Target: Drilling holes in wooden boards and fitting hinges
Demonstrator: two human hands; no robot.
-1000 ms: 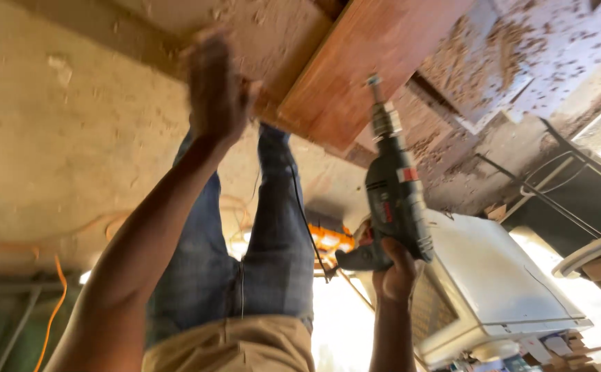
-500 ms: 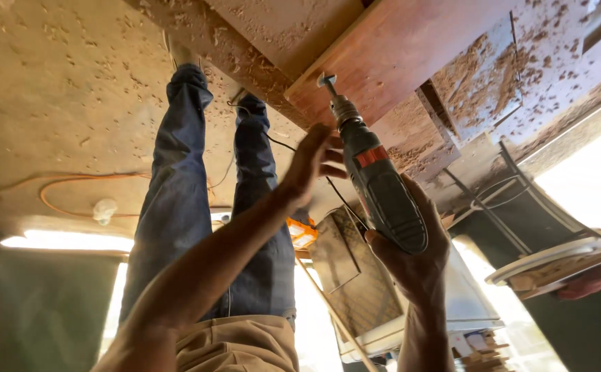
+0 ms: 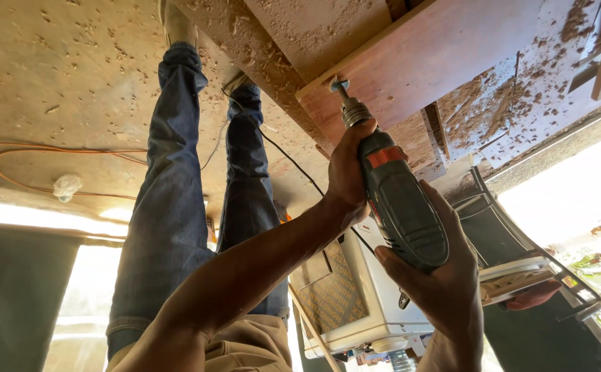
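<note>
Gripping the dark electric drill (image 3: pixel 400 207) with both hands, I see the view turned upside down. My right hand (image 3: pixel 445 289) is wrapped around the drill's rear body, and my left hand (image 3: pixel 347 172) clasps its front, just behind the chuck. A red band runs across the drill's casing near the left fingers. The bit touches the edge of a reddish wooden board (image 3: pixel 438 62), which lies on a surface strewn with sawdust (image 3: pixel 521 96). Another person's legs in blue jeans (image 3: pixel 169 207) stand beside the board. An orange cable (image 3: pixel 45 165) loops across the dusty floor. A white boxy machine (image 3: pixel 369 296) sits behind my arms.
</note>
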